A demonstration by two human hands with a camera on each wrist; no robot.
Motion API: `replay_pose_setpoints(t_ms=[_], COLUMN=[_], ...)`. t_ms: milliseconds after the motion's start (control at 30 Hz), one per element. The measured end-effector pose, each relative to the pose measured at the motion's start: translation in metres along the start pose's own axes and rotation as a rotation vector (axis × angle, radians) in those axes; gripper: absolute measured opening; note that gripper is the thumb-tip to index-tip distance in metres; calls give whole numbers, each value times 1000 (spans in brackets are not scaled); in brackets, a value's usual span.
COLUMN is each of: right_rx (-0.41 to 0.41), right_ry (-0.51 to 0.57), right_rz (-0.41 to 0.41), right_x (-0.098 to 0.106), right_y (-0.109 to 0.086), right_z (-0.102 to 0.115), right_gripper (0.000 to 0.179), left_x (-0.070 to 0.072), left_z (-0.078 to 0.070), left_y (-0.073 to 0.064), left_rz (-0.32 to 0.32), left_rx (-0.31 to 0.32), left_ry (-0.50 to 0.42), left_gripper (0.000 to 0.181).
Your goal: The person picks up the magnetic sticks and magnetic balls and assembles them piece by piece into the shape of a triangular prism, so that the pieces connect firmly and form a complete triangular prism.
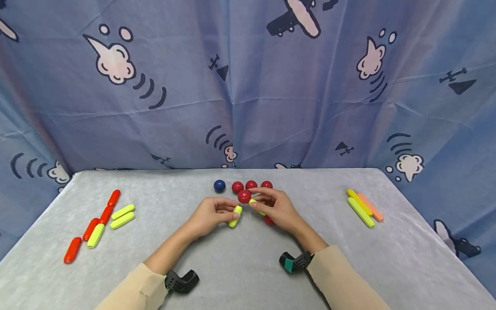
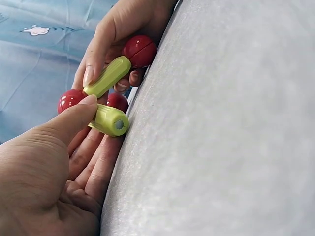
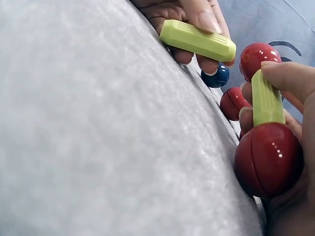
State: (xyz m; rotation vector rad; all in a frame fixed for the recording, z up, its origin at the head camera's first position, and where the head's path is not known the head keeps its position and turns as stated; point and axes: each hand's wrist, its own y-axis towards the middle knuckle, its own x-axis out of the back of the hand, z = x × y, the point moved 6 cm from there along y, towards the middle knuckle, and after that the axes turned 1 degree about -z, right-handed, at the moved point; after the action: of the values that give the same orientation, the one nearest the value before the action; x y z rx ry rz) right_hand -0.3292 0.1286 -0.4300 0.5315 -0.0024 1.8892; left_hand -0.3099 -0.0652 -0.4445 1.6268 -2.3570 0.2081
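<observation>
My left hand point(image 1: 209, 215) pinches a short ribbed yellow-green rod point(image 1: 235, 216) between thumb and fingers; a grey disc shows in the end of this rod point(image 2: 119, 124) in the left wrist view. Close beside it, my right hand point(image 1: 280, 210) grips a second yellow-green rod point(image 3: 267, 101) with a glossy red ball at each end. One of these balls, the far red ball point(image 1: 244, 196), sits by the fingertips. The near red ball point(image 3: 269, 160) is partly hidden under the right hand in the head view. A gap separates the two rods in the right wrist view.
Behind the hands, a blue ball point(image 1: 219, 186) and several red balls point(image 1: 237, 187) lie in a row. At left are several red rods point(image 1: 72, 250) and yellow-green rods point(image 1: 122, 220). Yellow and orange rods point(image 1: 370, 206) lie together at right. A patterned curtain point(image 1: 248, 86) hangs behind the table.
</observation>
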Motion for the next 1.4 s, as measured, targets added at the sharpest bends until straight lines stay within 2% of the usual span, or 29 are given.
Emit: replay_pose_setpoints(t_ms=[500,767,933,1133,1400], right_rx=[28,-68,-137,-217,-222], right_ry=[-42,-20,-27,5,5], right_rz=[39,68,46,48,100], right_x=[-3,-10,-14,-21,-22], right_y=[-1,2,2,2,2], right_z=[3,10,15,20,17], right_gripper=[36,39,39,44,54], left_x=[-1,1,2,-1,-2], left_z=[-1,0,0,-2,-4], left_y=[1,1,1,0,-1], left_rz=[-24,-48,-65,-42,-27], left_rx=[13,7,6,-20,-39], left_ry=[-26,-25,-31,-31,-5], left_gripper=[34,32,32,32,31])
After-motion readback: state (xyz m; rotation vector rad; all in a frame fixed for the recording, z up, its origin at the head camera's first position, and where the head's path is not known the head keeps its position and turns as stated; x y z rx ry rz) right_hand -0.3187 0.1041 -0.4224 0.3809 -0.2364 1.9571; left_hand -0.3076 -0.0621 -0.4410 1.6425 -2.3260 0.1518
